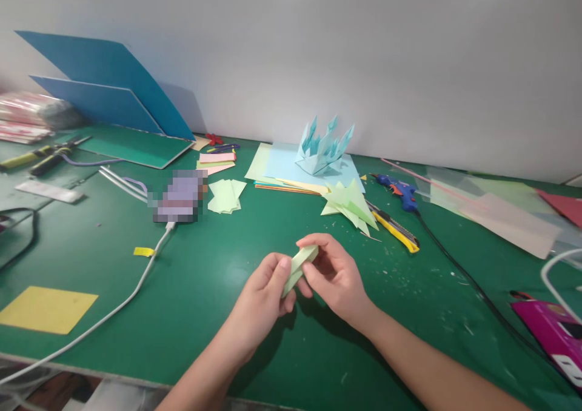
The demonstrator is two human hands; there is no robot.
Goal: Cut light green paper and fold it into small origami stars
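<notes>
A narrow folded piece of pale green paper [299,268] is held between both hands above the green tabletop. My left hand [267,284] pinches its lower left part, thumb on top. On the upper right end, my right hand [334,271] closes with thumb and fingers. Beyond the hands lies a pile of pointed light green folded papers [350,205]. To the left of that pile is a small stack of pale green paper pieces [226,195]. A light blue folded paper model with several spikes [321,153] stands on paper sheets [277,163] near the wall.
A blue glue gun [400,191] and a yellow utility knife [396,232] lie at the right. A white cable [136,290] crosses the left side from a pixelated device [179,196]. Pliers [50,156], blue boards [118,90] and a yellow paper sheet [48,309] are further left.
</notes>
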